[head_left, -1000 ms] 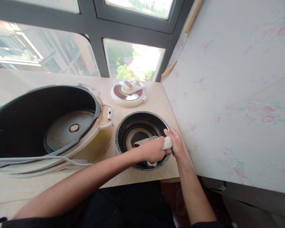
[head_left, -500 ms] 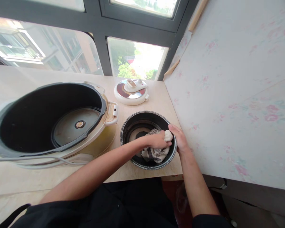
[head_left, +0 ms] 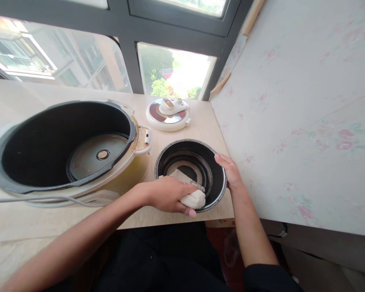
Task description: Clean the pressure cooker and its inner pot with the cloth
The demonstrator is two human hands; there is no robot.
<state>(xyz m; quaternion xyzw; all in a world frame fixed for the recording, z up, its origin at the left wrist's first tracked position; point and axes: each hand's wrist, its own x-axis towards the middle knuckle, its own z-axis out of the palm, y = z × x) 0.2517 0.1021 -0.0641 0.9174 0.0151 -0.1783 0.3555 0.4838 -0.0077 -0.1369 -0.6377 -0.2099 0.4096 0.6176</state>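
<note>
Bare left forearm (head_left: 88,239) extends from near left toward centre; left hand (head_left: 167,195) grips, back upward, thumb on the near side. Bare right forearm (head_left: 252,227) emerges from black fabric sleeve (head_left: 266,278), near right; right hand (head_left: 230,171) clasps, fingers largely hidden.

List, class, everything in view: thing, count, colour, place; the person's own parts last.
Cooker: one, black and cream, left
Pot: one, black, right of cooker
Cloth: one, pale, in pot
Lid: one, white and reddish, behind pot
Cord: one, grey, by cooker
Table: one, pale, under cooker
Window: one, grey, back
Building: one, beige, outside
Trees: several, green, outside
Wallpaper: one, floral white, right
Surface: one, dark red, below table
Cable: one, black, lower right
Clothing: count unclear, black, bottom
Left hand: one, bare, gripping cloth
Right hand: one, bare, gripping pot's rim
</note>
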